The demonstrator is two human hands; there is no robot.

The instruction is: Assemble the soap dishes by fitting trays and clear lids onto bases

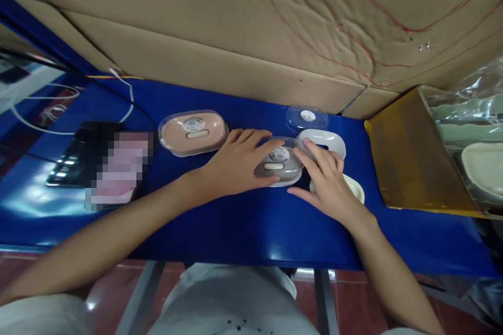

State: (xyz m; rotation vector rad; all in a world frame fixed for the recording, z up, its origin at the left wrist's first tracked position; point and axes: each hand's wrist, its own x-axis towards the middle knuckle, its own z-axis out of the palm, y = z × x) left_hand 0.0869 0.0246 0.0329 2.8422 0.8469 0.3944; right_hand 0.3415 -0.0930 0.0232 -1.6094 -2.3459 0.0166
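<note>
My left hand (236, 165) and my right hand (328, 180) lie on either side of a grey oval box (280, 167) with a clear lid and a round sticker, fingers curled over its rim and top. A white oval tray (323, 140) sits just behind the right hand. A cream oval piece (356, 188) shows partly beneath the right hand. A loose clear lid (307, 117) lies further back. A closed pink oval box (193, 131) stands to the left on the blue table (236, 230).
A dark device (84, 154) with cables (70, 115) lies at the left, partly blurred out. A yellow carton (412, 157) of bagged pale trays (483, 167) sits at the right. A cardboard wall (251, 21) backs the table.
</note>
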